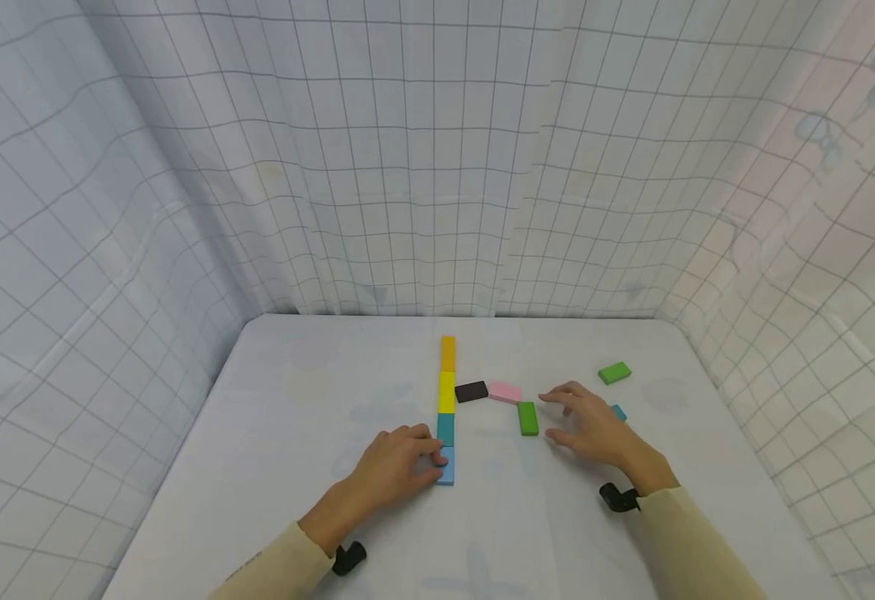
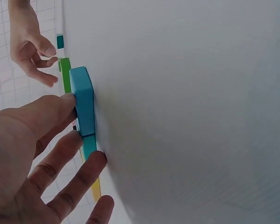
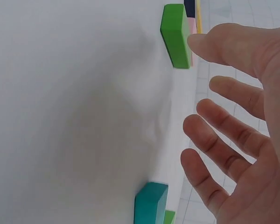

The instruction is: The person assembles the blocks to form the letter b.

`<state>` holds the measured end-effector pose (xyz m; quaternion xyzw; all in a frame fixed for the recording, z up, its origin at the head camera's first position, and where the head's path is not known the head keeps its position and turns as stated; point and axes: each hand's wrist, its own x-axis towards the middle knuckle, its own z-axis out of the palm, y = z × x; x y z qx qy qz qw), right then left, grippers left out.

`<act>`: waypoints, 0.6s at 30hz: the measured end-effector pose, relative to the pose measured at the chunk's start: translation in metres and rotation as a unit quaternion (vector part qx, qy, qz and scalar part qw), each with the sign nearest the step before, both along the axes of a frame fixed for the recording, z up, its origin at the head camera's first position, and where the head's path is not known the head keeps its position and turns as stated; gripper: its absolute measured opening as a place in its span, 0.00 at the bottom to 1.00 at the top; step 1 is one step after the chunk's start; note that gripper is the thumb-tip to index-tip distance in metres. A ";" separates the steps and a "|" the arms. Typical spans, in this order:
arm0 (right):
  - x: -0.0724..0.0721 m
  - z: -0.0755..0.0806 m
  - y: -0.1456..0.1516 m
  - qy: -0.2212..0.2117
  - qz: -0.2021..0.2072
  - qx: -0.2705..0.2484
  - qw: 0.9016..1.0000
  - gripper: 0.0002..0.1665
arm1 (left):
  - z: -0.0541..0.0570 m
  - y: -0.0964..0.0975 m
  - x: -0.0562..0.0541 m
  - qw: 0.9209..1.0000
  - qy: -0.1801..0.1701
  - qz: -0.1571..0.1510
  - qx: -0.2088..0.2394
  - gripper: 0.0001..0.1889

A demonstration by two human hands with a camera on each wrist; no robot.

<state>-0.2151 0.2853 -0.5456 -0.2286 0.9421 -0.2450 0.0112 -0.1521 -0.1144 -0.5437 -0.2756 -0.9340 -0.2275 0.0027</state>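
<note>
At centre, a row (image 1: 447, 408) is laid, near block (image 1: 449, 472) pinched by left hand (image 1: 400, 462). Far-right blocks (image 1: 614, 372) seem unplaced, right hand (image 1: 591, 425) spread.

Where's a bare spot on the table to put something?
Bare table lies left of the yellow block, beyond the left hand. There's more between the light-blue block and right sleeve. It's crowded around the black block, pink block and green block beside the right hand.

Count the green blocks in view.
2. The near green block lies just left of the right hand; the far green block lies farther back, beyond that hand.
</note>
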 end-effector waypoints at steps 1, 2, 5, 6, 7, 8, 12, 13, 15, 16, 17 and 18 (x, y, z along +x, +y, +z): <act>0.001 0.001 0.003 0.005 -0.003 -0.002 1.000 0.34 | -0.001 0.000 -0.001 1.000 0.001 -0.001 0.000 0.06; 0.002 0.002 0.006 0.010 -0.008 -0.004 1.000 0.34 | -0.001 0.000 -0.001 1.000 0.003 -0.002 0.001 0.06; 0.005 0.004 0.014 0.020 -0.021 -0.005 1.000 0.33 | -0.003 -0.001 -0.003 1.000 0.004 -0.005 0.004 0.06; 0.005 0.004 0.017 0.023 -0.026 -0.005 0.999 0.33 | -0.003 -0.001 -0.004 1.000 0.003 -0.005 0.006 0.06; 0.006 0.004 0.020 0.025 -0.030 -0.004 0.999 0.33 | -0.003 -0.001 -0.004 1.000 0.001 -0.006 0.008 0.06; 0.007 0.005 0.023 0.030 -0.033 -0.005 0.999 0.33 | -0.003 -0.001 -0.004 1.000 -0.001 -0.005 0.010 0.06; 0.009 0.004 0.036 0.051 -0.042 -0.010 0.998 0.33 | -0.002 0.000 -0.004 1.000 -0.016 0.002 0.017 0.07; 0.010 0.004 0.038 0.056 -0.046 -0.010 0.997 0.33 | -0.001 0.000 -0.004 1.000 -0.018 0.004 0.018 0.07; 0.011 0.004 0.044 0.060 -0.057 -0.010 0.997 0.33 | 0.000 0.001 -0.003 1.000 -0.023 0.006 0.020 0.07; 0.012 0.004 0.047 0.061 -0.064 -0.009 0.996 0.33 | 0.000 0.001 -0.003 0.999 -0.023 0.007 0.021 0.07; 0.013 0.003 0.050 0.062 -0.071 -0.007 0.996 0.33 | 0.001 0.001 -0.003 0.999 -0.024 0.007 0.021 0.07; 0.014 0.003 0.053 0.061 -0.079 -0.004 0.995 0.33 | 0.001 0.002 -0.003 0.999 -0.025 0.008 0.021 0.07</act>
